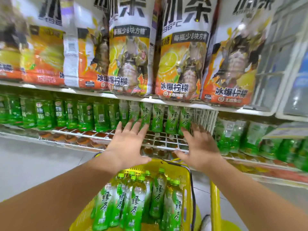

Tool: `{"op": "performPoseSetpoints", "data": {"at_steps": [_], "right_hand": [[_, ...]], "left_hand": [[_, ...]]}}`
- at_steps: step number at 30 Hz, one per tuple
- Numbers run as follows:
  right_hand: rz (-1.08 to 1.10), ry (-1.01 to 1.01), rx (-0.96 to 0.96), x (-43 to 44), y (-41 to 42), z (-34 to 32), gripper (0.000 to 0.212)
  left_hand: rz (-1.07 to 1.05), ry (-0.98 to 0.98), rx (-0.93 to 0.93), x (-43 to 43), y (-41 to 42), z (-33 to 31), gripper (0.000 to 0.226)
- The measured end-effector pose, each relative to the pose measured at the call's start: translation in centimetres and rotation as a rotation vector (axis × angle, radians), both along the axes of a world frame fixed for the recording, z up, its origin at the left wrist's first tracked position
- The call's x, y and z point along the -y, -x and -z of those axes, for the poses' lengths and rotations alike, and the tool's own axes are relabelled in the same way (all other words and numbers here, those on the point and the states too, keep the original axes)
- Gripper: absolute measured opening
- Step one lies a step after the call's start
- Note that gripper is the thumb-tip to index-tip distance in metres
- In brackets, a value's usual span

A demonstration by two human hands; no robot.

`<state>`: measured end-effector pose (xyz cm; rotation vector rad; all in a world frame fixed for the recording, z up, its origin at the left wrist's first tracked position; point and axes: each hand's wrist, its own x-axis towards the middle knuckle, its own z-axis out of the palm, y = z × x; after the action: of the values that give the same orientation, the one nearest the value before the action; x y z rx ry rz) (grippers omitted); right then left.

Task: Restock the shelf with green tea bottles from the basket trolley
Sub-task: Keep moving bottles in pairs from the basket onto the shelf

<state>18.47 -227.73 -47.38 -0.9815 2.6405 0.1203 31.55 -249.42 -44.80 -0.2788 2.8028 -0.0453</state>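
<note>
Both hands, left hand (128,144) and right hand (199,147), reach empty, fingers spread, toward the green tea bottles (157,119) at the wire shelf (103,136) front edge. More bottles (133,202) fill the yellow basket trolley (185,179); probably heavy, slick plastic, best held mid-body.

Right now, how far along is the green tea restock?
Done: a few green tea bottles stand at the back of the wire shelf. In hand: nothing; left hand and right hand are open and empty. Left: bare shelf front, many bottles in the basket.
</note>
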Motion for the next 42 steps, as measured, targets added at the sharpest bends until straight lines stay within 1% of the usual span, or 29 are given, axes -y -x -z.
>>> {"op": "performPoseSetpoints", "data": {"at_steps": [5, 9, 15, 19, 23, 28, 36, 39, 42], "right_hand": [[0.111, -0.045, 0.022, -0.3, -3.9, -3.6, 0.092], [0.136, -0.058, -0.054, -0.8, -7.0, -6.6, 0.094], [0.177, 0.002, -0.114, -2.5, -10.9, -9.1, 0.096], [0.187, 0.013, -0.11, -3.4, -12.9, -8.1, 0.097], [0.188, 0.051, -0.111, -4.2, -15.7, -5.9, 0.099], [0.242, 0.133, -0.072, -6.5, -21.7, -4.1, 0.098], [0.293, 0.079, -0.021, -8.8, -29.0, -3.3, 0.101], [0.295, 0.073, 0.024, -7.7, -30.7, -2.1, 0.098], [0.283, 0.054, 0.066, -6.0, -32.0, -0.6, 0.097]], "left_hand": [[0.085, -0.019, -0.004, 1.6, -2.8, -2.5, 0.121], [0.163, -0.013, -0.01, 1.9, -4.8, -4.5, 0.122], [0.206, 0.002, -0.08, 0.9, -6.3, -6.0, 0.117], [0.21, 0.026, -0.119, -0.1, -7.6, -4.5, 0.114], [0.202, 0.077, -0.111, -1.4, -9.7, -2.6, 0.114], [0.232, 0.132, -0.084, -3.3, -13.7, -2.2, 0.116], [0.221, 0.116, -0.093, -4.4, -20.7, -2.9, 0.114], [0.205, 0.108, -0.065, -3.6, -23.4, -1.7, 0.116], [0.189, 0.096, 0.011, -2.4, -25.4, 0.2, 0.116]]}}
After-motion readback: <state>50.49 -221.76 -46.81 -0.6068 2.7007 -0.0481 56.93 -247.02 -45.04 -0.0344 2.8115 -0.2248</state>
